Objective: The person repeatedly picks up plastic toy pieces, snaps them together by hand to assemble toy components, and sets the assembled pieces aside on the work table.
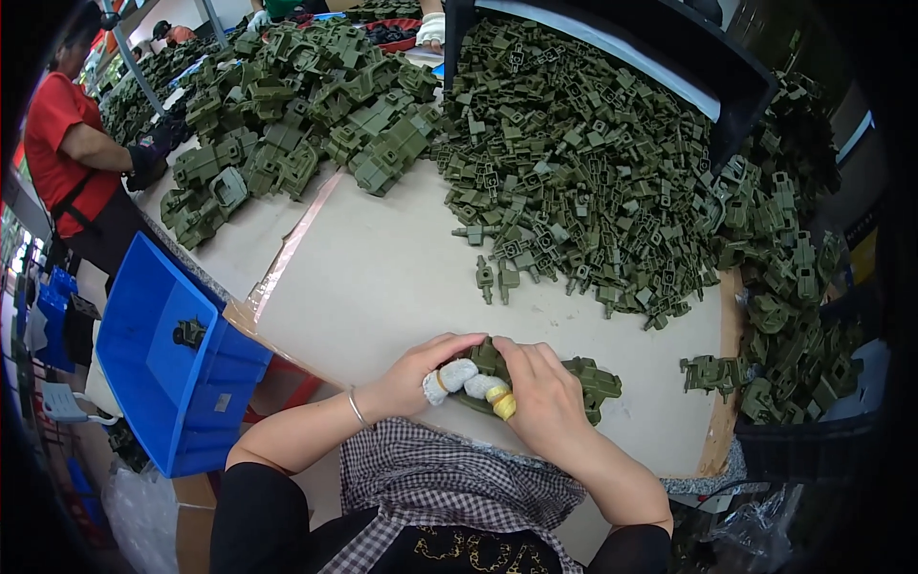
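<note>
Left hand (413, 373) and right hand (547, 390) grasp an olive-green moulded part (489, 358), fingers partly curled around it, at the near edge of the table (373, 277). Part outline: blocky, largely hidden by the hands. Both thumbs wear white covers (446, 382).

Fisheye on your head, left of the pair, looks down and forward; your left hand (409, 375) and right hand (549, 394) sit close, counter (382, 249) spreads beyond, edges bend.
</note>
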Available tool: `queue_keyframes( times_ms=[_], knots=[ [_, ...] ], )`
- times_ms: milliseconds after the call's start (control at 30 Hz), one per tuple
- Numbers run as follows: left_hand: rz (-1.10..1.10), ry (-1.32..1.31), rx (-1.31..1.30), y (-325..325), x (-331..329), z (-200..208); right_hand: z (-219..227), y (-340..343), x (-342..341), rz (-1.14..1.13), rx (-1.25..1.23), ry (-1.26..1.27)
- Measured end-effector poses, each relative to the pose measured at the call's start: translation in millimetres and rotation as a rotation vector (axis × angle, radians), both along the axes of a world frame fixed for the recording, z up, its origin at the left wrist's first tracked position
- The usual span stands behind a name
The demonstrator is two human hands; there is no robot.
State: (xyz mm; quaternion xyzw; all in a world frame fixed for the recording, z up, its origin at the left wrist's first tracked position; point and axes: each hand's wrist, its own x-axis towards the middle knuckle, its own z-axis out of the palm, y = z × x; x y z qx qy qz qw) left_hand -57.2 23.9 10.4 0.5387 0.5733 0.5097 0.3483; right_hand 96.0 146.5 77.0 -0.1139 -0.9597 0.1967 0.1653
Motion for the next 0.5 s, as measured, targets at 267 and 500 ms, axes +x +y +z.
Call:
queue_keyframes(
  times_ms=[267, 500],
  knots=[
    [0.02, 0.015, 0.027, 1, 3, -2, 6, 16, -15, 0.086, -0.115, -0.24],
    [-0.023, -0.118, -0.081, 1, -1, -12, 9, 14, -18, 0.089, -0.142, -0.278]
  ],
)
